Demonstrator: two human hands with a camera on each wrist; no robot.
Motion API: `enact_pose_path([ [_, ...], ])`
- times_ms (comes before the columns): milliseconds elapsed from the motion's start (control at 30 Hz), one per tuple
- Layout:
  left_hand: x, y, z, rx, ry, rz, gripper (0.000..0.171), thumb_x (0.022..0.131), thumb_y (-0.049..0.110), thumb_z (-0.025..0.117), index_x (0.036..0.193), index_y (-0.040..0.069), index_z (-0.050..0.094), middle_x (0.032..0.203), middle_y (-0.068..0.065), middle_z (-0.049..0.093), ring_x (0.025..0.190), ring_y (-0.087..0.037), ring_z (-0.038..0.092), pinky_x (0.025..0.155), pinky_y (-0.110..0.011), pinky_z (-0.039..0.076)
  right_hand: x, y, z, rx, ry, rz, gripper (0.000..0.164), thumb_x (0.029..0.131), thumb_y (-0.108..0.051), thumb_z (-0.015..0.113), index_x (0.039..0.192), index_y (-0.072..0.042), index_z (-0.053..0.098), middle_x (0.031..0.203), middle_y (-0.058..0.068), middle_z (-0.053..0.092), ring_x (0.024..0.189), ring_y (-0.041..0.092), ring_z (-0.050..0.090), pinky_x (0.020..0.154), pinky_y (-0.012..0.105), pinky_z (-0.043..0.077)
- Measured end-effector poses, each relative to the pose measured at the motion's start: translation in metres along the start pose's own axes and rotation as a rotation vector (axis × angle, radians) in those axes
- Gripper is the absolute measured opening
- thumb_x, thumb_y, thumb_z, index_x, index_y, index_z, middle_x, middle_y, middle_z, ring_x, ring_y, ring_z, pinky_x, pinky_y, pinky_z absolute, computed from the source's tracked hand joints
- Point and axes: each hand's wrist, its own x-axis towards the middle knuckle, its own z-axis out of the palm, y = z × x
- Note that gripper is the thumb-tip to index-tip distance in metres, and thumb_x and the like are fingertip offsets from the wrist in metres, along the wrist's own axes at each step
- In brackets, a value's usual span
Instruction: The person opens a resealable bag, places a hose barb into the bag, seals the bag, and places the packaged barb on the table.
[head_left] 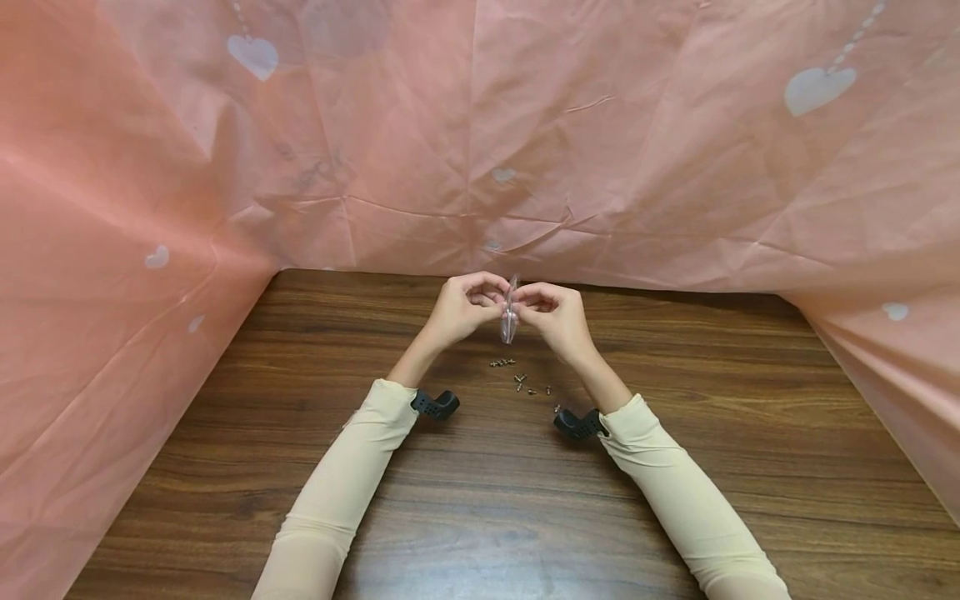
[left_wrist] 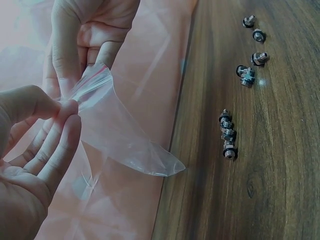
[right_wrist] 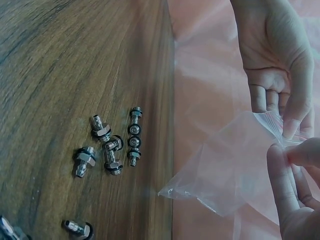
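Note:
A clear zip bag (head_left: 509, 327) with a red line along its mouth hangs between both hands, over the far part of the table. My left hand (head_left: 467, 310) pinches the bag's top edge from the left. From the other side my right hand (head_left: 557, 318) pinches the same edge, the two sets of fingertips meeting there. In the left wrist view the bag's body (left_wrist: 132, 137) droops to a corner and looks flat, with nothing inside. Several small metal fittings (right_wrist: 112, 150) with black rings lie on the table below the hands, some in a short row (left_wrist: 227, 135).
The brown wood-grain table (head_left: 450, 500) runs back to a pink cloth (head_left: 405, 150) with white hearts, which rises behind it and on both sides. Dark wrist mounts (head_left: 437, 405) sit at the sleeve cuffs. A few fittings lie close to the right wrist's mount (head_left: 576, 423).

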Motion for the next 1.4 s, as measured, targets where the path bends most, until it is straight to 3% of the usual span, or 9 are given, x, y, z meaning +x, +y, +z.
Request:
enact_pose_path([
  [400,0.0,0.001,0.002,-0.001,0.02,-0.005,0.022,0.082,-0.009,0.074,0.104,-0.008,0.071,0.089,-0.022,0.071,0.073,-0.006,0.066,0.069,-0.019,0.055,0.001,-0.001,-0.002,-0.037,0.019,0.007,0.015,0.086,0.009,0.071,0.1,0.014,0.072,0.095,0.036,0.069,0.072,0.004,0.066,0.067,0.015,0.054],
  [967,-0.001,0.005,-0.001,0.003,0.015,-0.055,0.018,0.083,-0.005,0.074,0.101,-0.006,0.071,0.088,-0.018,0.072,0.071,-0.007,0.068,0.069,-0.021,0.056,0.0,-0.006,-0.002,-0.112,0.032,0.03,0.017,0.083,0.01,0.069,0.1,0.011,0.073,0.094,0.035,0.07,0.073,0.003,0.065,0.069,0.014,0.054],
  [1400,-0.001,0.006,-0.004,0.021,0.012,-0.072,0.017,0.082,-0.007,0.07,0.099,-0.006,0.073,0.087,-0.017,0.072,0.073,-0.01,0.068,0.068,-0.021,0.055,-0.002,-0.016,-0.003,-0.152,0.035,0.063,0.021,0.082,0.015,0.063,0.102,0.018,0.07,0.097,0.039,0.068,0.075,0.008,0.063,0.067,0.01,0.051],
])
